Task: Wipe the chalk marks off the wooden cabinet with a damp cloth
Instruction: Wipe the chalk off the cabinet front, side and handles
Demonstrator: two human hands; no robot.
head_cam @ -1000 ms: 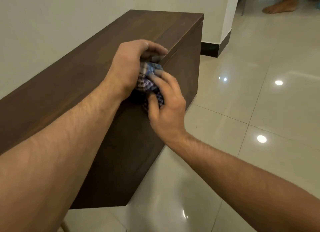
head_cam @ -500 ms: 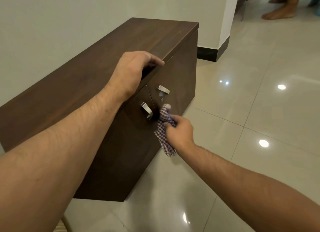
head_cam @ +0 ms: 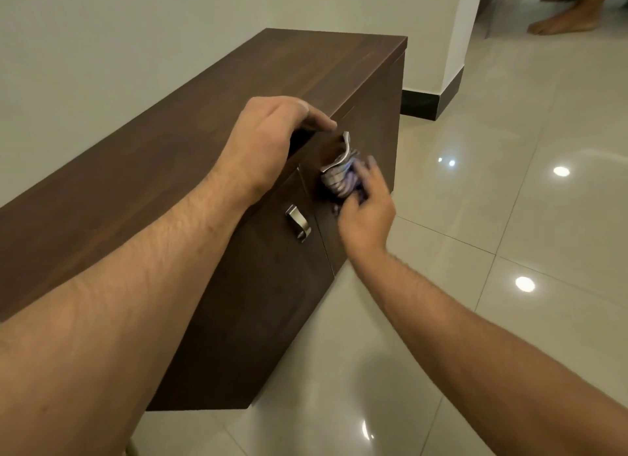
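Note:
A dark wooden cabinet (head_cam: 210, 122) stands against the wall. My left hand (head_cam: 268, 139) rests on its top front edge, fingers curled over the lip. My right hand (head_cam: 367, 211) presses a blue-and-white checked cloth (head_cam: 341, 180) against the right door's front, over that door's metal handle, which shows only at its top. The cloth is blurred. The left door's metal handle (head_cam: 299, 222) is in plain sight. I see no chalk marks from here.
Glossy cream floor tiles (head_cam: 475, 217) spread to the right and front of the cabinet. A white pillar with a dark skirting (head_cam: 431, 98) stands just past the cabinet's far end. A person's bare feet (head_cam: 571, 12) are at the top right.
My right hand took the cloth from under my left hand, dropped to the lower door front, then rose to the right door's handle. My left hand stayed on the top edge.

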